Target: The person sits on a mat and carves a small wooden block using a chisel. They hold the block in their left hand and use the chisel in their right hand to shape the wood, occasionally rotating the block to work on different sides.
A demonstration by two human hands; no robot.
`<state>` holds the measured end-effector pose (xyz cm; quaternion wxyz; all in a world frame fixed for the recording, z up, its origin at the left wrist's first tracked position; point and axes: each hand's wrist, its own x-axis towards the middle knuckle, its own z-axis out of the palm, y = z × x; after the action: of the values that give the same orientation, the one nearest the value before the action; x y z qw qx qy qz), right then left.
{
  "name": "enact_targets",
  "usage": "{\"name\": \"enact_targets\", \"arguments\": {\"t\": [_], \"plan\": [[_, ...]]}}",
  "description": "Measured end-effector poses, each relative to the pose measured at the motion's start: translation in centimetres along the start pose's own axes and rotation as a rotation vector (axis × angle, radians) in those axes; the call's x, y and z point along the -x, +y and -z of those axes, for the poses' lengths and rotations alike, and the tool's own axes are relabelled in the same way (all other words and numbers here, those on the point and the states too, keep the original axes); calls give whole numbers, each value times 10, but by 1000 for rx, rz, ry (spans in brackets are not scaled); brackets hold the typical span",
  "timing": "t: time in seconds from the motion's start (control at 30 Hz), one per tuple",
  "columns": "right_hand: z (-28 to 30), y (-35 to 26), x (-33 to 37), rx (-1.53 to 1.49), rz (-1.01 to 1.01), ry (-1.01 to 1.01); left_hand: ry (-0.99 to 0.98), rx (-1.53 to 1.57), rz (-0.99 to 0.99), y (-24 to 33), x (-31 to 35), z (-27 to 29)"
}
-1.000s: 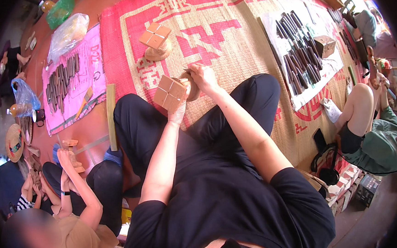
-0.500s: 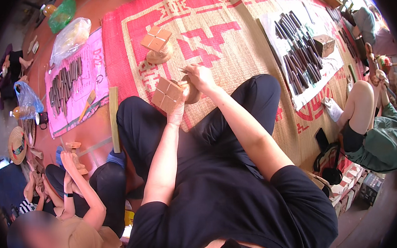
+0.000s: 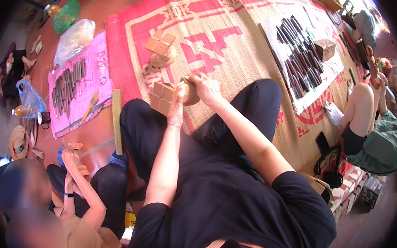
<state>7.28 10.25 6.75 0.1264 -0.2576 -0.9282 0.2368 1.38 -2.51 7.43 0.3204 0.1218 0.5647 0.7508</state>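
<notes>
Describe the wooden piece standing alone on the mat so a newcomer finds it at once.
Start at the red-patterned woven mat. Beyond the person's hands stands a wooden piece: a square grooved top on a round base. Unlike the similar held piece, no hand touches it.

A red-and-tan patterned woven mat (image 3: 228, 25) lies beside a pink printed sheet (image 3: 94, 62).

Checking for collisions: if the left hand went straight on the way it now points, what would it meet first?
Probably the second wooden piece standing on the mat, beyond the wooden block that the left hand holds; depth is hard to judge.
</notes>
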Motion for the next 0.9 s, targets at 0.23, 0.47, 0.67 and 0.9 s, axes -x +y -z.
{"name": "enact_targets", "arguments": {"t": [0.23, 0.47, 0.67, 0.9], "plan": [[-36, 72, -18, 0, -20, 111, 31, -204, -96, -31, -8, 3], [-9, 29, -7, 112, -51, -64, 43, -238, -124, -67, -8, 15], [28, 8, -20, 9, 40, 29, 22, -218, -129, -81, -11, 16], [-23, 69, -17, 34, 22, -80, 12, -190, -175, -87, -13, 18]]}}
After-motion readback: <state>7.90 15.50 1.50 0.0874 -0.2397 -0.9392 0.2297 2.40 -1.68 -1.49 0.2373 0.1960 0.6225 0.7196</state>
